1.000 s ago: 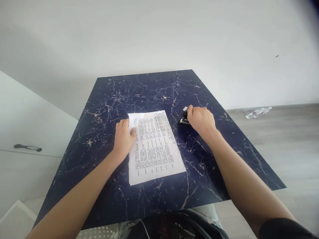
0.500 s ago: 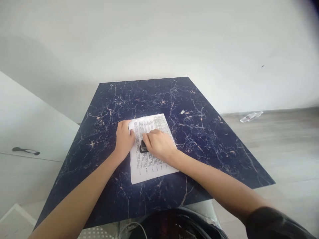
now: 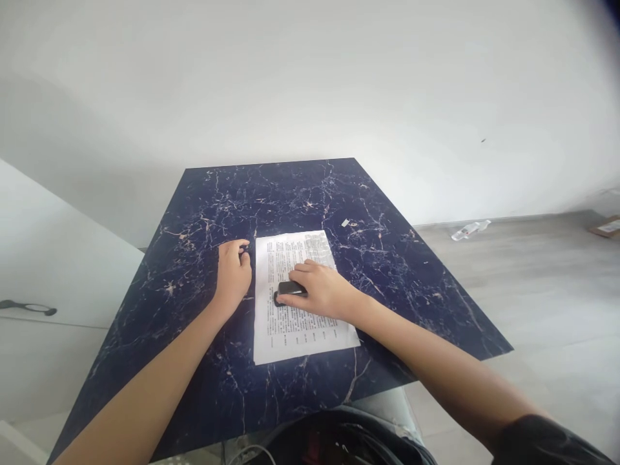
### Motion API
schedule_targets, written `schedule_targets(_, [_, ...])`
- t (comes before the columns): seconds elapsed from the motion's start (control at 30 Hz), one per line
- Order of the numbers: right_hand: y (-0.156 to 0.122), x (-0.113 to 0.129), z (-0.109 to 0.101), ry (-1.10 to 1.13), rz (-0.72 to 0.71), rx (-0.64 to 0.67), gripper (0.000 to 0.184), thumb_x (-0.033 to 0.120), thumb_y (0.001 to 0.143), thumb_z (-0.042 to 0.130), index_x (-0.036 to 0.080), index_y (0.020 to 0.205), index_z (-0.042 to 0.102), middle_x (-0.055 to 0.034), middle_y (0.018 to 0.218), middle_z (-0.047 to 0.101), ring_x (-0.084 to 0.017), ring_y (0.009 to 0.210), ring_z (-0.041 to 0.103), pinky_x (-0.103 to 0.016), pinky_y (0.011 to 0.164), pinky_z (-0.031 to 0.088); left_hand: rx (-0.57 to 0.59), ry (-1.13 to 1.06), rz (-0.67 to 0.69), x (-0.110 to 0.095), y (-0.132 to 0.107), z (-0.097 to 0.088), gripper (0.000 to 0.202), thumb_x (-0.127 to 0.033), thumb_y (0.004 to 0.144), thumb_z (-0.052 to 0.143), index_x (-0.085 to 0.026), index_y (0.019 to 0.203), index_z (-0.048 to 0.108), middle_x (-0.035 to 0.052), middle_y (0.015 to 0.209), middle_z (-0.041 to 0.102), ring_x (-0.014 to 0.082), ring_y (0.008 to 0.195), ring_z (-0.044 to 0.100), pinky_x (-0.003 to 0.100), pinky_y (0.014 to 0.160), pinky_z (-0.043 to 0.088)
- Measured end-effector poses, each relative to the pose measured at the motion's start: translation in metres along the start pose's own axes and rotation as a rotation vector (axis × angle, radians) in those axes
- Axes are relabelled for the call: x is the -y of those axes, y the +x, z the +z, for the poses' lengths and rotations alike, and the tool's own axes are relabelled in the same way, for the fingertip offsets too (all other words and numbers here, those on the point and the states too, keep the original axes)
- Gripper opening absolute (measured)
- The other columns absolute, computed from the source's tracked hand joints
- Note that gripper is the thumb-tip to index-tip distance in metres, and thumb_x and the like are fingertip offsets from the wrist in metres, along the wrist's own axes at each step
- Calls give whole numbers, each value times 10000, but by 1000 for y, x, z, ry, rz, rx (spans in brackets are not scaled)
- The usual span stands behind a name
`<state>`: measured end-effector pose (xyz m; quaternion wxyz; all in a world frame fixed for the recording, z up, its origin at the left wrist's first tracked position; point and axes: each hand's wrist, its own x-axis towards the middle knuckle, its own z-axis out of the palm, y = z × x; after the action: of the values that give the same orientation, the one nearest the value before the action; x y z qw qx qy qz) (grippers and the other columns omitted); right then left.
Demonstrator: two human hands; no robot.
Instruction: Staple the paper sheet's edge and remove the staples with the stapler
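A printed white sheet of paper [image 3: 295, 323] lies in the middle of the dark blue marble-patterned table [image 3: 203, 200]. My right hand [image 3: 324, 292] rests on the sheet, its fingers closed on a small black stapler [image 3: 287, 292] that lies on the paper. My left hand [image 3: 233, 271] lies on the table just left of the sheet's upper left corner, fingers loosely curled and touching only the tabletop beside the paper.
A small white scrap [image 3: 345, 223] lies on the table beyond the sheet. A white cabinet with a dark handle [image 3: 26, 308] stands to the left. On the grey floor at right lie a plastic bottle [image 3: 469, 228] and a cardboard piece [image 3: 605, 227].
My right hand carried the black stapler from the table's right side onto the paper. My left hand slid off the sheet's edge to the table beside it.
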<state>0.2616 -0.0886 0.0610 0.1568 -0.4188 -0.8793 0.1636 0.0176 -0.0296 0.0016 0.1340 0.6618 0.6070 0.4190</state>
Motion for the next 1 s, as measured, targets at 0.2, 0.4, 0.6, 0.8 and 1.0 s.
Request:
schedule_targets(0.2, [-57, -35, -33, -9, 94, 64, 473, 644, 1043, 529, 198, 940, 648, -80, 931, 684, -245, 910, 615, -374, 750, 463, 3, -1, -25, 1, 1, 0, 288, -101, 927, 501, -212, 1146, 650, 126, 1247, 563, 253, 1064, 657, 518, 1111, 504])
schedule_targets(0.4, [-105, -81, -68, 17, 186, 154, 431, 594, 1060, 490, 220, 1127, 694, -112, 1037, 690, -268, 922, 638, -426, 776, 518, 32, 24, -42, 1, 3, 1, 222, -190, 956, 529, -220, 1144, 644, 134, 1258, 565, 275, 1077, 656, 545, 1097, 497])
schedule_targets(0.6, [-105, -110, -80, 255, 62, 127, 576, 661, 1080, 335, 226, 1119, 711, -124, 1169, 678, -283, 1063, 648, -472, 939, 538, 45, 25, -57, -2, 3, -3, 217, -331, 1027, 483, -224, 1137, 637, 142, 1258, 581, 281, 1109, 636, 530, 1096, 477])
schedule_targets(0.8, [-62, -165, -81, 10, 208, -142, 589, 717, 1047, 386, 289, 1360, 641, -123, 1549, 535, -379, 1445, 488, -610, 1197, 402, 21, 5, -8, -4, 5, -5, 338, -437, 1088, 344, -238, 1053, 616, 116, 1137, 663, 307, 1227, 542, 506, 1096, 442])
schedule_targets(1.0, [-20, -189, -38, -216, 113, 98, 846, 800, 996, 377, 418, 1709, 130, -1, 1790, -6, -408, 1634, 32, -692, 1299, 67, -11, -8, -14, -3, 3, -5, 292, -393, 1076, 382, -234, 1032, 623, 113, 1104, 663, 300, 1178, 560, 482, 1064, 456])
